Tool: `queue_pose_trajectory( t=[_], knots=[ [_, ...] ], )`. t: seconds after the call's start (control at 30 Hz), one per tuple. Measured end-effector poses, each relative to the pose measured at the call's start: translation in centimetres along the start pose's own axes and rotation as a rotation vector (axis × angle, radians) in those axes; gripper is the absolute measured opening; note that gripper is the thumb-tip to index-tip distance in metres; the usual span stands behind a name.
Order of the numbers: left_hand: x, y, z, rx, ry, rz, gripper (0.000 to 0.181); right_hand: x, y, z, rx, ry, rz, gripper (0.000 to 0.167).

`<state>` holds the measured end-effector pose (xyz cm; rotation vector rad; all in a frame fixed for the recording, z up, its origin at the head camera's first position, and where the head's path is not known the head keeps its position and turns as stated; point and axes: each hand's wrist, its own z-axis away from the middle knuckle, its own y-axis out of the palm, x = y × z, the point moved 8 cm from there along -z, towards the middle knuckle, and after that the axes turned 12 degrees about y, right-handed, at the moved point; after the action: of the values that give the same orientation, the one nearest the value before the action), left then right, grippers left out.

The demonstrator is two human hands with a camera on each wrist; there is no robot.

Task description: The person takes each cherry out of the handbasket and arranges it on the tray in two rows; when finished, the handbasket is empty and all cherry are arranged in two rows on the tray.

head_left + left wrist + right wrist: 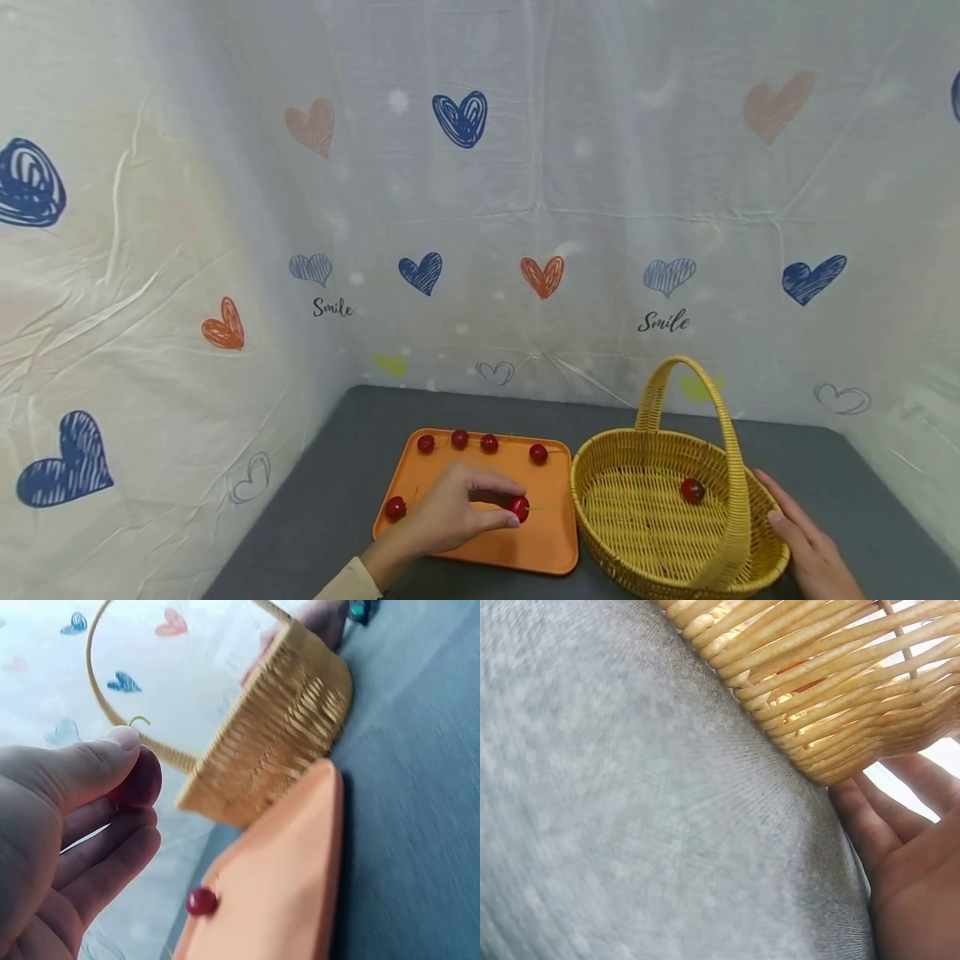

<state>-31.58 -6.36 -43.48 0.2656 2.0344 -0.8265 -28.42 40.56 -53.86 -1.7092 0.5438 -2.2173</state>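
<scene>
Over the orange tray (pixel 480 553), my left hand (pixel 456 510) pinches a red cherry (pixel 519 507) between thumb and fingers. The left wrist view shows this cherry (pixel 142 780) close up, with a curved green stem above the thumb. Several other cherries (pixel 537 454) lie on the tray, most along its far edge. Just right of the tray stands a yellow woven basket (pixel 622 508) with an arched handle. Inside it lies one dark red cherry (pixel 692 491). My right hand (pixel 813 546) rests against the basket's right side, its fingers extended along the outer wall in the right wrist view.
Grey cloth (pixel 315 517) covers the table. A pale curtain (pixel 480 200) printed with hearts hangs behind and at both sides. The basket handle (pixel 731 450) arches high above the rim.
</scene>
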Motion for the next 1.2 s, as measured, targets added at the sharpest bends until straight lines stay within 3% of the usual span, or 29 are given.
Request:
queue_pose_trajectory(
  t=[0.2,0.4,0.87,1.2],
  knots=[
    [1.3,-1.3,1.8,-0.019,-0.041,-0.049,0.028,0.0,0.1,0.0,0.013,0.005,-0.017,0.072],
    [2.2,-1.8,2.6,0.001,-0.049,-0.129,0.029,0.0,0.0,0.0,0.004,-0.032,-0.016,0.066],
    [3.9,-1.2,2.0,0.133,0.004,-0.472,0.024,-0.1,0.1,-0.1,0.015,-0.031,-0.023,0.068],
    [4.9,-0.4,1.4,0.226,0.012,-0.605,0.022,0.0,0.0,0.0,0.009,-0.008,-0.015,0.070]
  ],
)
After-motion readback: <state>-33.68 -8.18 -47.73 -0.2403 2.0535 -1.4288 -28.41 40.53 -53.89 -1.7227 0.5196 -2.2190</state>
